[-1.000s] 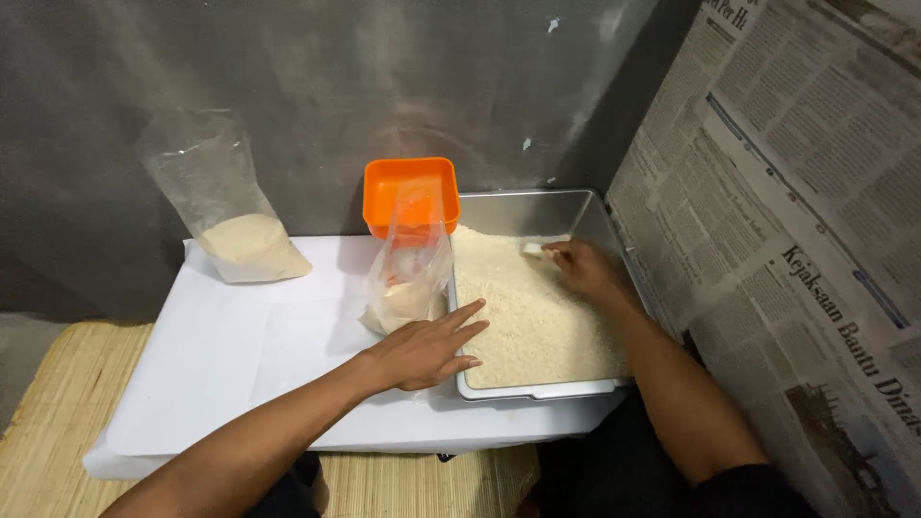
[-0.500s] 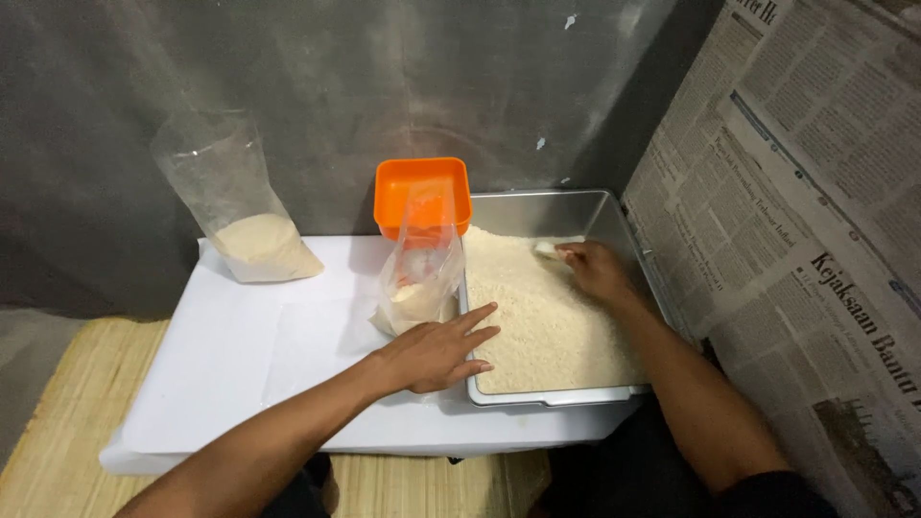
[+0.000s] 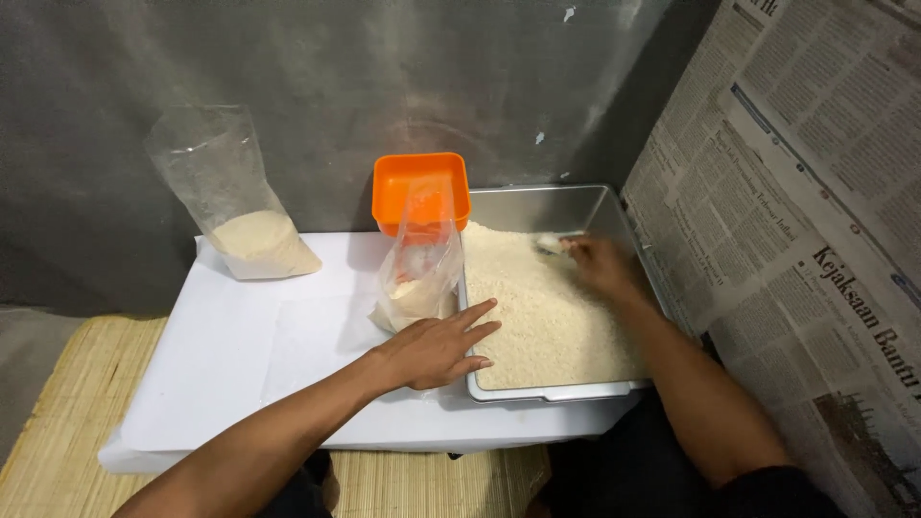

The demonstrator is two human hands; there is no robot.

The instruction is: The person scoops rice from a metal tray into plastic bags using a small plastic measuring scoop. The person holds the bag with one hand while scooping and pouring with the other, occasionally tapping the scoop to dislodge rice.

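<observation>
The right hand (image 3: 597,265) closes its grip on a small white scoop (image 3: 551,244) sunk in the rice (image 3: 547,317) that fills a metal tray (image 3: 614,216). The left hand (image 3: 436,347) rests flat, fingers spread, across the tray's near edge, beside a limp clear bag (image 3: 419,273) standing part-filled on the white surface (image 3: 240,364). The loose grain likely spills easily; the thin bag is best held at its mouth. An orange tub (image 3: 422,187) stands behind it.

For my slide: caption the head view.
Right hand scoops rice in metal tray; left hand rests beside clear bag.
</observation>
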